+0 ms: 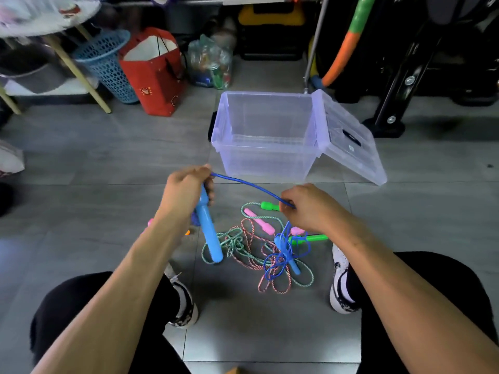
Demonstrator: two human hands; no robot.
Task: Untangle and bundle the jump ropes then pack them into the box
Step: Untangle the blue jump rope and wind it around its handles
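So, head cam: left hand [186,190] grips a smooth blue plastic handle [209,233]. Right hand [310,209] pinches the thin shiny blue rope [243,182], which arcs between both. Twisty green and pink ropes [251,247] lie knotted on the grey tile floor [108,163], btwn two shoes. See-thru plastic box [263,136] sits just past them, lid [351,136] leaning on its right edge.

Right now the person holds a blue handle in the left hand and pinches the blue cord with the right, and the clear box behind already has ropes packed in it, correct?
Not quite. The head view shows the clear box with nothing in it. The rest holds: the left hand grips the blue handle, and the right hand pinches the blue cord.
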